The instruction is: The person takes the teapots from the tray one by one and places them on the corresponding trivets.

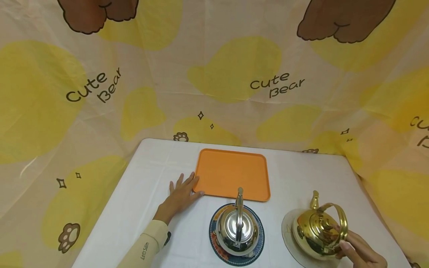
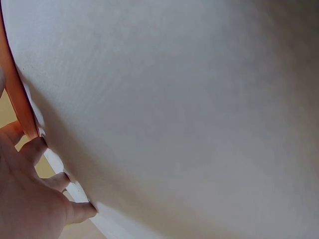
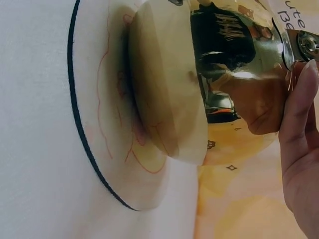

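Note:
My left hand (image 1: 181,197) rests with spread fingers at the near left corner of an orange tray (image 1: 231,175). In the left wrist view, the tray's edge (image 2: 17,94) runs beside the fingertips, several of which touch the white cloth. With my right hand (image 1: 363,253) I grip the near side of the handle on a shiny gold kettle (image 1: 316,234), its spout pointing away from me. The right wrist view has the kettle's base close over a pale round mat (image 3: 99,124) with a dark rim and red lines.
Between my hands a silver kettle (image 1: 231,238) stands on a round blue patterned mat (image 1: 260,242), its spout tip overlapping the tray's near edge in the head view. A white cloth (image 1: 161,163) covers the table. Behind hangs a yellow bear-print curtain (image 1: 221,74).

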Demonstrator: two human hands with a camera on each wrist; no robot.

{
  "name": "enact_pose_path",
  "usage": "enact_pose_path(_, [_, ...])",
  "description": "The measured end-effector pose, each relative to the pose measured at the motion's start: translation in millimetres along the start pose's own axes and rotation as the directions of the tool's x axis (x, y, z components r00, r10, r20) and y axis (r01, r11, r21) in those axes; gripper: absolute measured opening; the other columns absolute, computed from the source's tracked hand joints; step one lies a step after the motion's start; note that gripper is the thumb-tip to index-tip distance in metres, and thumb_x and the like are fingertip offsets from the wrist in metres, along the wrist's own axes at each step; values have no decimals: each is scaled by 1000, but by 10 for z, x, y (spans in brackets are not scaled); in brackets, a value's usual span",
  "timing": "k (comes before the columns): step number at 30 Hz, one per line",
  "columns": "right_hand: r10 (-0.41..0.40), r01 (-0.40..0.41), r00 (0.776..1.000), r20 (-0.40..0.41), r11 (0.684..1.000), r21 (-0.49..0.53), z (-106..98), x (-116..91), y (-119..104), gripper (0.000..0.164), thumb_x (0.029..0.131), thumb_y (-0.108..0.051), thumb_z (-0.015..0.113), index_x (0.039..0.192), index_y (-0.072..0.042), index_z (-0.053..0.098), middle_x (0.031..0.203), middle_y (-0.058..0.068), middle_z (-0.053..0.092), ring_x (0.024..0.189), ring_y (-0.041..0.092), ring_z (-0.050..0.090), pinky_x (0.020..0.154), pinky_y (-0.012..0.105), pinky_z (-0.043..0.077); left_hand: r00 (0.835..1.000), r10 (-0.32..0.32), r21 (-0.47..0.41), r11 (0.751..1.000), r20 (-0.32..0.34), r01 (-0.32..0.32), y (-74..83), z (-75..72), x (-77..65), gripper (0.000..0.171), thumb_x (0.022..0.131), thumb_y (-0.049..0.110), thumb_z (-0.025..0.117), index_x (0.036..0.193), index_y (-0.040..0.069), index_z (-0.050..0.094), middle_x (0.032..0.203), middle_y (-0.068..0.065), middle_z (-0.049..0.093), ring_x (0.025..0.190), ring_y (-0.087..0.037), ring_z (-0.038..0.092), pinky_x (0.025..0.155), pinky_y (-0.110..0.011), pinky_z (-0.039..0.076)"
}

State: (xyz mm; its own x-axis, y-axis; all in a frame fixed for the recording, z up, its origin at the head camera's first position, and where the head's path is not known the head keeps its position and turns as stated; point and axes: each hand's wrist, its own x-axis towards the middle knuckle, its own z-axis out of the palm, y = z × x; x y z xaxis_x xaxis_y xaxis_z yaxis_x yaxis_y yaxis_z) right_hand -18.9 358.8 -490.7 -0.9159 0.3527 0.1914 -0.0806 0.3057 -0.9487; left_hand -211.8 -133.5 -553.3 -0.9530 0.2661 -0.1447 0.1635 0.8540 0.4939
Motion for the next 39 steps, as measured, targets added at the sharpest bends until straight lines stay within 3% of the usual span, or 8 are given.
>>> enact_pose_path(6, [-68,71,992,107,997,-24,-87,-27,94,31,103,15,53,133,25,56,128,-16,71,78,11,70,62,27,58,1000,0,0,1000,0,0,10,-9,-4,77,105,58,57,166,16,37,177,-7,22,163,-48,6,121,-81,-1])
enact_pose_path(8, [-76,90,987,144,991,-99,-119,-38,116,33,105,12,53,135,22,58,129,-19,69,77,12,70,64,26,58,1000,-1,3,1000,2,1,12,-15,-8,76,105,58,57,166,16,37,177,-7,22,163,-49,6,121,-81,-1])
enact_pose_path(14, [-19,92,976,215,938,-335,-192,-70,149,36,111,-6,54,143,7,61,123,-23,63,79,17,71,62,30,58,1000,0,12,1000,10,0,15,-31,-17,76,106,56,57,166,15,37,177,-9,22,162,-50,7,121,-81,0])
enact_pose_path(20, [45,52,963,266,937,-345,-241,-72,174,40,113,-13,51,148,6,57,127,-28,58,84,18,71,61,35,60,1000,8,18,1000,5,-8,-3,-8,-2,76,106,58,56,167,16,37,177,-8,22,162,-49,7,120,-81,1])
enact_pose_path(26, [-38,124,960,277,946,-300,-228,-74,181,37,112,-5,49,145,9,58,131,-26,59,83,17,70,63,33,59,1000,12,20,1000,2,-12,-14,4,8,77,106,59,55,166,16,37,177,-8,23,162,-50,7,120,-83,1])
enact_pose_path(31, [-169,188,950,261,981,-50,-215,-39,194,35,107,14,42,138,21,55,136,-14,66,94,8,70,66,30,60,1000,10,21,1000,6,-10,-3,-8,10,77,106,59,55,167,16,37,177,-8,23,162,-50,7,120,-82,1])
enact_pose_path(34, [-186,176,959,212,982,67,-220,-15,181,34,106,16,39,136,27,52,136,-10,68,104,4,68,65,30,61,1000,7,20,1000,10,-7,7,-16,8,77,106,59,55,167,15,37,177,-8,22,162,-50,7,120,-82,0])
enact_pose_path(39, [-163,155,982,96,984,83,-213,48,80,32,104,17,46,134,28,53,128,-7,72,104,4,69,62,28,61,1000,1,22,1000,17,-1,11,-16,8,77,106,59,55,167,16,36,177,-8,22,162,-50,6,120,-81,-1])
